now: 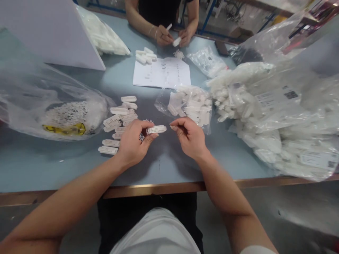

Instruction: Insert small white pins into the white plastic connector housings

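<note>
Between the thumb and fingers of my left hand (134, 143) is a white plastic connector housing (156, 129), its face lined with rows of small holes. A little to its right, my right hand (190, 137) has thumb and index finger pinched together; whatever sits at the fingertips is too small to name. The fingertips are apart from the housing. Several similar white housings (112, 121) lie in a loose group left of and partly behind my left hand. Small dark-and-white pieces (148, 121) show just behind the held housing, partly hidden.
Across the table a co-worker's hands (172, 37) hold white parts. A printed sheet (162, 76) lies in the middle. A bag of white parts (196, 104) is beyond my right hand. Large plastic bags (278, 116) crowd the right; another bag (69, 116) holds small pieces at left.
</note>
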{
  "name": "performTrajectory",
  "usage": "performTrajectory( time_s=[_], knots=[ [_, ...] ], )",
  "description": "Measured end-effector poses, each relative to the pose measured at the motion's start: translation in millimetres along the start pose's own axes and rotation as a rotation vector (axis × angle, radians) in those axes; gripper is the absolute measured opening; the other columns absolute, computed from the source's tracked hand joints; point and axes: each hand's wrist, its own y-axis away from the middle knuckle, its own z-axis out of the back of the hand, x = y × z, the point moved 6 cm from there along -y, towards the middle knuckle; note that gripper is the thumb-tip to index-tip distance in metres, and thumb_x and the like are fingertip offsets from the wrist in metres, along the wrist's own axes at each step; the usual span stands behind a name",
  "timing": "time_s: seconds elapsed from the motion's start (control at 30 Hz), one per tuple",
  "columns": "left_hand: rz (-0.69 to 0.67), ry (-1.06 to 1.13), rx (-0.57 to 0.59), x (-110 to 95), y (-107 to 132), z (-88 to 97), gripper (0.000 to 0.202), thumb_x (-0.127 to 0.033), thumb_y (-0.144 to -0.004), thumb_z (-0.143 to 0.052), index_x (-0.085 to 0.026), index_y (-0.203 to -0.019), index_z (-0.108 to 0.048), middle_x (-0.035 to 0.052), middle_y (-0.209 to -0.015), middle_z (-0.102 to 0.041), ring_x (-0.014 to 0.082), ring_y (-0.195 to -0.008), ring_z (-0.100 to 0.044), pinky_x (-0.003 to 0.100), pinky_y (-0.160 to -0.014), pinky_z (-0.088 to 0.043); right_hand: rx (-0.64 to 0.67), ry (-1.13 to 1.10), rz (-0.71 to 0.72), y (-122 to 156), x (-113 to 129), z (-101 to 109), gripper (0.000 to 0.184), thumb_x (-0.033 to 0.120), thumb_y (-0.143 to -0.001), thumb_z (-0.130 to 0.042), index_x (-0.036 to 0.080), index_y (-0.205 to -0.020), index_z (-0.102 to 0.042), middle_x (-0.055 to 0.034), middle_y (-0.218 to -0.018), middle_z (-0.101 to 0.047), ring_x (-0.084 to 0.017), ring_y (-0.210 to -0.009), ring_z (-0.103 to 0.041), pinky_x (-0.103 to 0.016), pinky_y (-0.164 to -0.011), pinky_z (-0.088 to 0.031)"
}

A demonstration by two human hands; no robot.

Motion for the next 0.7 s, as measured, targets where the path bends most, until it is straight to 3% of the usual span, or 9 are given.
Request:
performTrajectory(
  time_s=[0.13,0.43,0.7],
  knots=[
    [-0.053,-0.042,-0.042,-5,1,2.2,0.027,-0.044,-0.096,-0.062,-0.019,-0.104,-0.067,0.0040,-0.084,-0.068,0.0193,-0.074,-0.064,0.033,-0.070,-0.052,0.027,0.119,0.142,4,9,-5,0.014,0.025,-0.102,-0.053,0.023,-0.099,-0.066,-0.0035,-0.094,-0.074,-0.017,-0.090,-0.067,-0.030,-0.080,-0.053],
    [-0.121,-0.148,-0.100,-10,5,4.3,0.031,-0.047,-0.099,-0.057,-0.019,-0.102,-0.068,0.0054,-0.084,-0.070,0.0211,-0.077,-0.065,0.034,-0.072,-0.050,-0.036,0.211,0.183,12,13,-12,0.015,0.025,-0.105,-0.050,0.023,-0.106,-0.065,-0.0051,-0.099,-0.075,-0.018,-0.094,-0.069,-0.032,-0.085,-0.055],
    [-0.038,-0.124,-0.072,-7,5,2.9,0.035,-0.054,-0.097,-0.056,-0.021,-0.103,-0.069,0.0060,-0.085,-0.071,0.0227,-0.079,-0.067,0.036,-0.074,-0.051,-0.025,0.234,0.261,15,16,-16,0.024,0.020,-0.104,-0.045,0.026,-0.111,-0.067,-0.0087,-0.106,-0.073,-0.022,-0.099,-0.065,-0.042,-0.092,-0.054]
  ],
)
